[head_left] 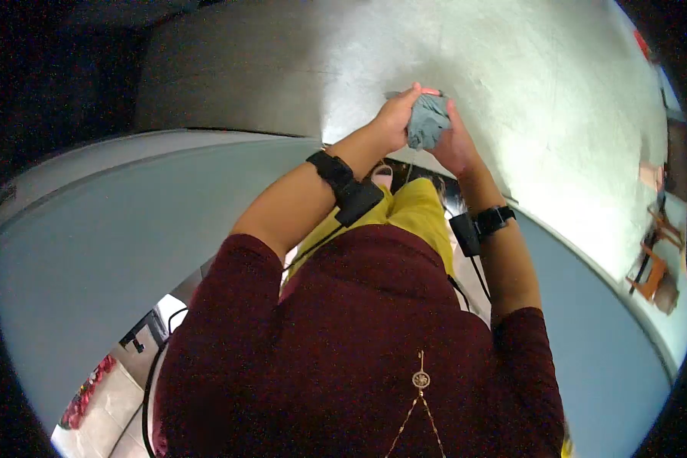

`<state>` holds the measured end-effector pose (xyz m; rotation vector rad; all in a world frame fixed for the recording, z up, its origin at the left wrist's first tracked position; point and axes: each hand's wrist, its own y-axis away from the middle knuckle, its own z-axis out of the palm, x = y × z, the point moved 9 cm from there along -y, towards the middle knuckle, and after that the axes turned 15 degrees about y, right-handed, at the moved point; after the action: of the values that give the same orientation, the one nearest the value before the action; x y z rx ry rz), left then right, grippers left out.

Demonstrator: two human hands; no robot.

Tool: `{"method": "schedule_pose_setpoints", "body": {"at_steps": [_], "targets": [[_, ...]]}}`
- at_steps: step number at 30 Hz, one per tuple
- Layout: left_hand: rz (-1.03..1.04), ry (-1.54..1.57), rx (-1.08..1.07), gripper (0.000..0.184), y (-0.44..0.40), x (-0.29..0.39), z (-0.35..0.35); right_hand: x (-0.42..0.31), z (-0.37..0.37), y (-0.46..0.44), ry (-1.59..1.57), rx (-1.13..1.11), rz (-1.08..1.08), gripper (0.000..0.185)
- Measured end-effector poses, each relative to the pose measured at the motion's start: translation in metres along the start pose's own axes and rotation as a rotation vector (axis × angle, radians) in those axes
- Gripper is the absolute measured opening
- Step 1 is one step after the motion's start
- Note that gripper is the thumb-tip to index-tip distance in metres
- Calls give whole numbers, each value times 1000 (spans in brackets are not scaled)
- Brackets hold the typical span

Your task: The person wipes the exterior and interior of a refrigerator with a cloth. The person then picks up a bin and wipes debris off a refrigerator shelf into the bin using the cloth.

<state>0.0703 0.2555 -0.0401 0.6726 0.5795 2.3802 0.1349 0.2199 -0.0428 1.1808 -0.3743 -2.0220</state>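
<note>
A crumpled grey-green cloth (427, 122) is bunched between my two hands, out in front of my body. My left hand (395, 118) grips it from the left side, thumb pointing away from me. From the right, my right hand (453, 143) closes on the same cloth. Most of the fingers are hidden behind the folds, though a few fingertips show at the far edge. A thin strand seems to hang below the cloth toward my legs.
Pale walls (61, 221) stand on both sides of me, forming a doorway. Beyond lies a light floor (557, 99). A wooden chair (653, 275) is at the far right. Black devices with cables are strapped to both forearms. Floral fabric (88, 393) shows at lower left.
</note>
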Motion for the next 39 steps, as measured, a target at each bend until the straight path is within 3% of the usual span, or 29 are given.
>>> {"method": "schedule_pose_setpoints", "body": {"at_steps": [4,6,7,9,10,12,13,14,15,17,18,19,23,24,26,28,30,32,34,35,36,37,38,39], "targets": [[91,-45,3,41,-6,57,-1,-43,22,-51,97,-82,-159,56],[271,-527,85,39,-9,88,20,-57,-8,-59,298,-16,-43,55],[254,-682,235,39,-14,104,6,-64,-12,-74,301,-68,-40,55],[567,-1224,480,38,-8,169,2,-76,-38,-101,443,88,68,54],[710,-1447,624,37,-1,202,-2,-86,-29,-110,461,31,74,54],[813,-1498,1011,38,24,280,-8,-122,-9,-132,390,-102,70,52],[853,-1496,1183,40,58,312,7,-123,-30,-147,367,-134,86,52],[754,-1492,1335,45,100,332,7,-112,-58,-154,351,-157,74,53],[881,-1557,1479,50,139,349,18,-112,-73,-157,378,-175,106,50],[851,-1648,1729,62,190,413,12,-129,-82,-183,419,-207,151,47],[988,-1800,1974,70,220,442,2,-140,-83,-197,473,-190,159,46],[812,-1679,2045,75,251,460,21,-143,-87,-212,524,-174,172,44],[766,-1787,2499,77,392,509,121,-163,-64,-217,410,-272,90,38],[528,-1861,2548,77,434,529,116,-164,-60,-216,404,-288,87,38],[335,-1805,2615,76,476,535,141,-155,-34,-214,204,-476,196,36],[383,-1692,2644,75,512,540,159,-149,-29,-231,244,-401,161,35],[224,-1686,2697,77,567,569,136,-153,-22,-237,289,-320,132,34],[178,-1703,2785,73,584,572,144,-167,16,-216,112,-596,171,34],[129,-1823,2725,60,592,577,142,-154,-19,-243,247,-350,180,35],[161,-1820,2794,47,583,568,158,-161,-21,-243,304,-356,137,45],[197,-1813,2863,38,574,558,173,-165,-10,-240,162,-525,115,44],[194,-2137,2648,41,590,575,145,-170,-31,-243,299,-311,92,40],[211,-2263,2562,43,590,579,129,-177,-46,-241,384,-181,66,34],[165,-2278,2593,45,592,575,123,-163,-74,-267,367,-218,61,33]]}}
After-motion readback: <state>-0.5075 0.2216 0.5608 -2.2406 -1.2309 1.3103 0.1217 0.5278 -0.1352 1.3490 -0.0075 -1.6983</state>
